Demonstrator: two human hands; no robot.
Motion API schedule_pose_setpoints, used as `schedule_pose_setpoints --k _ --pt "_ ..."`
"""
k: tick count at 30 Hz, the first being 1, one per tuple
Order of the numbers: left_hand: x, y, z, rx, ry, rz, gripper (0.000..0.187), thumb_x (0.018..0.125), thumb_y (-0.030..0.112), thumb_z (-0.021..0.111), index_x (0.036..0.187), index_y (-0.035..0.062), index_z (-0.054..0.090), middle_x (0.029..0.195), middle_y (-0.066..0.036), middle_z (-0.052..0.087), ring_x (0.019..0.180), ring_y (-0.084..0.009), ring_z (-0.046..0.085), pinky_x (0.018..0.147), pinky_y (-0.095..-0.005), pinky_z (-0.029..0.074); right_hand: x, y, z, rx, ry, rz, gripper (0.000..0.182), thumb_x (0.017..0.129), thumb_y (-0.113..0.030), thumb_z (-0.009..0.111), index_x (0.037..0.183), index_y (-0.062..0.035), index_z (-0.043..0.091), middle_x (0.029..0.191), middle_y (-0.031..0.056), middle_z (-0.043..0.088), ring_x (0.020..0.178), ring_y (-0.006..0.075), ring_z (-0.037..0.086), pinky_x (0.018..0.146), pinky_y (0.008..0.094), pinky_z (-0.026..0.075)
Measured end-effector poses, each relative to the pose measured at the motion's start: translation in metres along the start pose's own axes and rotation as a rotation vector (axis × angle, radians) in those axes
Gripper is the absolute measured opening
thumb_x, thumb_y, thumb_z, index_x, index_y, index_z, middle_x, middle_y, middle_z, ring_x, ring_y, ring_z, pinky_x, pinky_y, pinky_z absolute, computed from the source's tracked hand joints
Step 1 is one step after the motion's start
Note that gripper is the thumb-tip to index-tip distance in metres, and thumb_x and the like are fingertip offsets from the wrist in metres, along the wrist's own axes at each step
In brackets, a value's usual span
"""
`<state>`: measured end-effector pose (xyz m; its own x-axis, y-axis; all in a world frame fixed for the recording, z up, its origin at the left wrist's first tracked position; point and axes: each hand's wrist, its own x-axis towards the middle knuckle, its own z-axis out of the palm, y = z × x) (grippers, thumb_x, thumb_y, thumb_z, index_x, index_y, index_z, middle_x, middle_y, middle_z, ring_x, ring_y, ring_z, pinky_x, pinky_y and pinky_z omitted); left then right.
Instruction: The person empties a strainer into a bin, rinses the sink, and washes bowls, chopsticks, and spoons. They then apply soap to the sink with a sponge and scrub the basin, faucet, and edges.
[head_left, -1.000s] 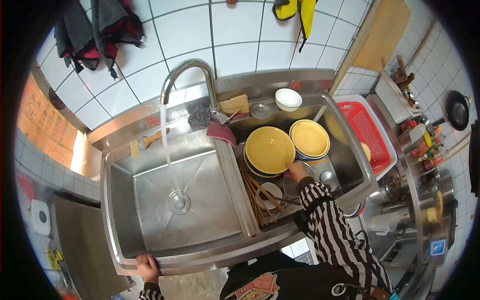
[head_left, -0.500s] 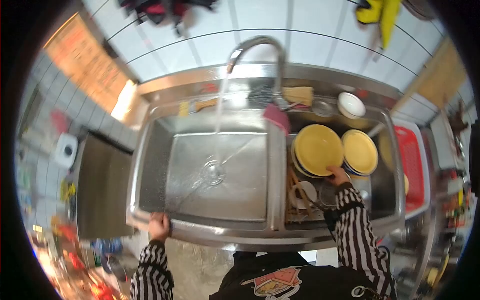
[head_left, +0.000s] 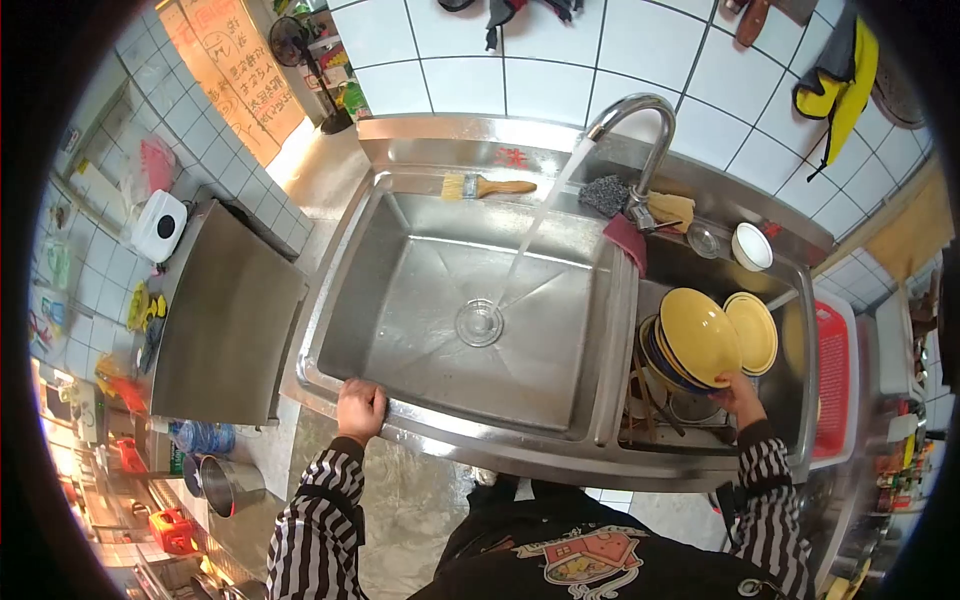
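My right hand point(head_left: 738, 397) grips the near edge of a large yellow plate point(head_left: 700, 335), thumb on top, in the right basin. The plate is tilted above a stack of dark-rimmed dishes point(head_left: 655, 358). Beside it sits a smaller yellow bowl point(head_left: 752, 330). My left hand point(head_left: 361, 408) is closed over the front rim of the steel sink point(head_left: 430, 425). Water runs from the faucet point(head_left: 655, 130) into the left basin, which has a round drain point(head_left: 479, 323). Chopsticks and other utensils lie partly hidden under the stack.
Along the back ledge are a brush point(head_left: 488, 187), a dark scouring pad point(head_left: 604, 196), a tan sponge point(head_left: 670, 209) and a white bowl point(head_left: 752, 246). A maroon cloth point(head_left: 626, 243) hangs over the divider. A red basket point(head_left: 832, 380) stands at the right.
The large yellow plate has gone from lying nearly flat on the stack to tilted, lifted at one side by my right hand. My left hand stays on the rim. The view has shifted.
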<state>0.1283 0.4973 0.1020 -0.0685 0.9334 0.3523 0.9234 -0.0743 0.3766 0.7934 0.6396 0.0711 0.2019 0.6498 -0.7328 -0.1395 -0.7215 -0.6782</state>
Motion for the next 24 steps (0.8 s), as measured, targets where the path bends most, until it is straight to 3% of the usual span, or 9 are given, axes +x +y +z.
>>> schedule_pose_setpoints --k 4,5,6,8,9,11,14,18,24 --pt "0.0 -0.003 0.003 -0.02 0.058 0.014 0.018 0.072 0.011 0.053 0.058 0.0011 0.055 0.062 -0.013 0.056 0.064 -0.0315 0.053 0.07 -0.0405 0.042 -0.093 -0.02 0.026 0.004 0.005 -0.041 0.034 0.07 -0.012 0.053 0.103 -0.0059 0.05 0.087 0.009 0.06 0.073 0.0205 0.06 0.057 0.0352 0.053" --pt "-0.003 -0.006 0.0 -0.012 -0.076 -0.041 0.012 0.072 0.011 0.054 0.07 -0.0001 0.058 0.073 -0.016 0.058 0.074 -0.0325 0.054 0.075 -0.0411 0.041 -0.113 -0.027 0.033 0.019 -0.078 -0.065 0.035 0.07 -0.012 0.053 0.105 -0.0047 0.05 0.09 0.01 0.06 0.075 0.0209 0.061 0.057 0.0356 0.053" --pt "-0.004 -0.007 0.0 -0.018 -0.075 -0.035 0.012 0.072 0.011 0.054 0.07 -0.0001 0.058 0.073 -0.016 0.058 0.074 -0.0325 0.054 0.075 -0.0411 0.041 -0.125 -0.03 0.037 0.035 -0.158 -0.09 0.037 0.071 -0.013 0.052 0.107 -0.0034 0.049 0.092 0.0109 0.06 0.078 0.0213 0.062 0.058 0.0361 0.053" --pt "0.001 0.005 -0.007 -0.023 0.072 -0.061 0.03 0.073 0.011 0.053 0.1 -0.001 0.054 0.101 -0.019 0.054 0.098 -0.034 0.049 0.089 -0.0429 0.035 -0.138 -0.037 0.054 0.021 -0.197 -0.119 0.04 0.073 -0.013 0.052 0.111 -0.0024 0.048 0.096 0.012 0.06 0.079 0.0226 0.063 0.059 0.0375 0.054" --pt "0.002 0.008 -0.01 -0.031 0.074 -0.052 0.03 0.073 0.011 0.053 0.1 -0.001 0.054 0.101 -0.019 0.054 0.098 -0.034 0.049 0.089 -0.0429 0.035 -0.15 -0.043 0.078 0.001 -0.246 -0.132 0.039 0.073 -0.012 0.052 0.111 -0.002 0.048 0.096 0.0117 0.06 0.079 0.0236 0.063 0.059 0.0377 0.054" --pt "0.003 0.011 -0.014 0.024 0.062 -0.059 0.052 0.073 0.012 0.053 0.121 0.0002 0.038 0.124 -0.018 0.04 0.117 -0.0345 0.036 0.1 -0.0453 0.023 -0.156 -0.05 0.122 -0.042 -0.331 -0.122 0.038 0.074 -0.009 0.052 0.11 -0.0009 0.047 0.096 0.0121 0.059 0.079 0.0258 0.062 0.059 0.0387 0.054" --pt "-0.001 0.006 -0.011 0.013 0.046 -0.094 0.056 0.073 0.012 0.053 0.125 0.0009 0.034 0.131 -0.017 0.034 0.121 -0.0325 0.032 0.103 -0.0464 0.018 -0.149 -0.041 0.206 -0.009 -0.423 -0.086 0.036 0.075 -0.006 0.052 0.109 0.0021 0.046 0.094 0.0149 0.058 0.079 0.028 0.061 0.06 0.0404 0.054" --pt "-0.002 0.003 -0.009 -0.005 0.091 -0.079 0.053 0.073 0.012 0.053 0.122 0.0004 0.038 0.126 -0.018 0.039 0.119 -0.033 0.035 0.101 -0.0455 0.022 -0.068 0.013 0.291 0.015 -0.539 0.075 0.035 0.075 -0.007 0.053 0.108 0.0011 0.045 0.093 0.016 0.057 0.078 0.0287 0.06 0.062 0.0417 0.055" --pt "-0.003 0.001 -0.009 -0.022 0.088 -0.08 0.045 0.071 0.011 0.053 0.114 -0.0003 0.044 0.12 -0.018 0.045 0.114 -0.033 0.04 0.098 -0.045 0.025 -0.015 0.064 0.38 0.026 -0.308 0.108 0.03 0.076 -0.006 0.051 0.104 0.005 0.046 0.089 0.0197 0.056 0.075 0.03 0.061 0.061 0.0418 0.056"
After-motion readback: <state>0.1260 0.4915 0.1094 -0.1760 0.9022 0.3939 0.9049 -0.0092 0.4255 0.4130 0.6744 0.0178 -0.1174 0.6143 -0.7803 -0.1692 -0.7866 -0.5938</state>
